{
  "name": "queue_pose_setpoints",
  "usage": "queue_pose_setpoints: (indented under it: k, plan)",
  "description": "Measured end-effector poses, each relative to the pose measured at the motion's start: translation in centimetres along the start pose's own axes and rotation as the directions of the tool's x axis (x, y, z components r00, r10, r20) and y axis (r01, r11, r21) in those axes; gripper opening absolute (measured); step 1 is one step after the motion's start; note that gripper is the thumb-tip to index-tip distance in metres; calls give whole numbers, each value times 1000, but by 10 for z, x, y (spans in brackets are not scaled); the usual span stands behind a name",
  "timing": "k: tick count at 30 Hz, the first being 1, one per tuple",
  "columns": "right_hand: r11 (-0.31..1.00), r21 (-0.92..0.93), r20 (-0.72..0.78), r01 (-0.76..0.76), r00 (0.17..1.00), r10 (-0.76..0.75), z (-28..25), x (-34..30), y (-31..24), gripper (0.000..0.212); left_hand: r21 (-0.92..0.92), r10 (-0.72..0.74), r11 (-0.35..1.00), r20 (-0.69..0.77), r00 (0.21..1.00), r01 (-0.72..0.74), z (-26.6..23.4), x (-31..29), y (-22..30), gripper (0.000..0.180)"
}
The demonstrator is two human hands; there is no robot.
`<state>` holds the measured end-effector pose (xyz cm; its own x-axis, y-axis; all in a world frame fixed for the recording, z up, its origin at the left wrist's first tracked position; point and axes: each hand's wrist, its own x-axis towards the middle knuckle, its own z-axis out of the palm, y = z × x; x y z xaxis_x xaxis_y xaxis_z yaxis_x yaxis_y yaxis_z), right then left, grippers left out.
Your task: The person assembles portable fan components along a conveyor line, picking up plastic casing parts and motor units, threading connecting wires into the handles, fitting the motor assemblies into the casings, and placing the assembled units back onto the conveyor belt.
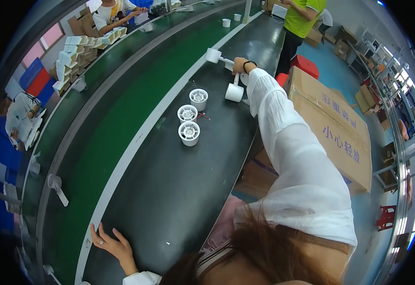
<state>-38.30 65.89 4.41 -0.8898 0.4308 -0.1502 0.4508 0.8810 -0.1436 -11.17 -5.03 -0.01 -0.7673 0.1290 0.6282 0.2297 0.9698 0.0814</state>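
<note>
At the far end of the dark work surface (pixel 169 190), my right hand (pixel 240 65) is closed around the handles of white plastic fan housings. One housing (pixel 212 55) has its round cup pointing left; another housing (pixel 234 92) hangs toward me, cup end nearest. My palm hides where the handles meet. Nearer to me stand three white round fan heads with spoked openings: a far one (pixel 198 99), a middle one (pixel 187 114) and a near one (pixel 189 133). Thin red wire shows beside the middle one. My left hand (pixel 115 244), fingers spread, rests by the white edge strip, holding nothing.
A green conveyor belt (pixel 98 156) curves along the left, with a white handled part (pixel 57 189) beyond it. Stacked white boxes (pixel 74 54) and seated people are across it. A large carton (pixel 333 123) stands right of my arm, near a person in green (pixel 302 19).
</note>
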Motion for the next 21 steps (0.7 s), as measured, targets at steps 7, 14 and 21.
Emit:
queue_pose_setpoints:
  k: [7, 14, 21]
  plan:
    - [989, 118, 79, -92, 993, 83, -1, -37, -16, 66, -48, 19, 999, -22, 1000, -20, -10, -11, 4, 39]
    - [971, 231, 133, -53, 991, 22, -1, -50, -19, 61, -118, 3, 993, -18, 1000, -5, -14, -13, 15, 40]
    - [915, 340, 201, 218, 933, -297, -10, 2, 94, 51, -232, 49, 970, -70, 996, -64, -4, 6, 16, 38]
